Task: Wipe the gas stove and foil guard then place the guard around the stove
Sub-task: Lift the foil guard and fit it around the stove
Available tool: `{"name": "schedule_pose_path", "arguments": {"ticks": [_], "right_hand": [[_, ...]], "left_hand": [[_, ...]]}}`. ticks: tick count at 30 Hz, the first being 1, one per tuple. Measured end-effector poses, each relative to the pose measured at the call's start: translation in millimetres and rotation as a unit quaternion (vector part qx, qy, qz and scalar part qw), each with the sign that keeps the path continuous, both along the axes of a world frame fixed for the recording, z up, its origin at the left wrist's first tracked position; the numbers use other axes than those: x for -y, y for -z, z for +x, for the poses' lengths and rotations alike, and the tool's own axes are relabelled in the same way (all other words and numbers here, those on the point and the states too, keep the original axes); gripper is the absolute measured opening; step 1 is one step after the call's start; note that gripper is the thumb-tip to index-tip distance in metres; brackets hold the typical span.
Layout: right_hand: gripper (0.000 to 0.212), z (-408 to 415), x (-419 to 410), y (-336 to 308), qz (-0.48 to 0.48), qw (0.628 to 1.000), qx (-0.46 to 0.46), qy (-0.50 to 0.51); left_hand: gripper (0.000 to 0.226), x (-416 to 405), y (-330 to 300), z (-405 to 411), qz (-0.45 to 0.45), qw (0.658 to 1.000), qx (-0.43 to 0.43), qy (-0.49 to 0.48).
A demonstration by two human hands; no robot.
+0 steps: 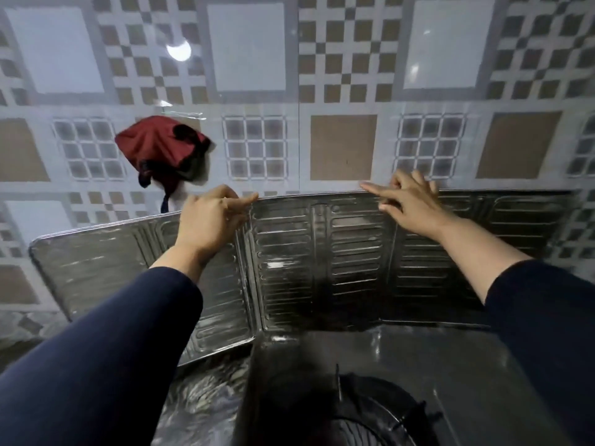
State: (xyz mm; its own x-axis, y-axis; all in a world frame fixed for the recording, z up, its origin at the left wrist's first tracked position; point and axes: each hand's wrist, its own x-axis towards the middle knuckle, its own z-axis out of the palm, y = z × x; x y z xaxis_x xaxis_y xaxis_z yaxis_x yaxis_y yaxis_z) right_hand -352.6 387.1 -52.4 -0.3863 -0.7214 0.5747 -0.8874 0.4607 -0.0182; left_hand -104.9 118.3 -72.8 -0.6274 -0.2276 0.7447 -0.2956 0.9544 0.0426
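Stove (370,397), black and glossy, sits nearest at the bottom of the view, its round burner grate partly cut off by the frame edge. Just behind and to its left stands the foil guard (289,252), a folded silver panel stamped with rows of raised slots, upright along the stove's back and angling forward on the left. Both navy-sleeved arms reach to its top edge: the left hand (209,220) pinches the rim with curled fingers, while the right hand (409,204) rests loosely spread fingers on it. Beyond, a red cloth (157,149) hangs on the patterned tiled wall (341,59).
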Motion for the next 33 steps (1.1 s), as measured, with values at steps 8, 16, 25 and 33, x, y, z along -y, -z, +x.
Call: {"name": "schedule_pose_path", "arguments": {"ticks": [8, 16, 25, 33], "right_hand": [[0.061, -26, -21, 58, 0.017, 0.999, 0.034, 0.017], [0.057, 0, 0, 81, -0.047, 0.999, -0.010, 0.012], [0.054, 58, 79, 73, -0.049, 0.988, 0.081, -0.121], [0.062, 66, 68, 66, -0.054, 0.985, 0.128, -0.107]], "left_hand": [[0.040, -14, 49, -38, 0.028, 0.998, 0.057, 0.013], [0.039, -21, 47, -31, 0.010, 0.994, 0.105, -0.016], [0.031, -13, 19, 20, 0.104, 0.974, 0.189, -0.075], [0.027, -40, 7, 30, 0.102, 0.974, 0.188, -0.070]]}}
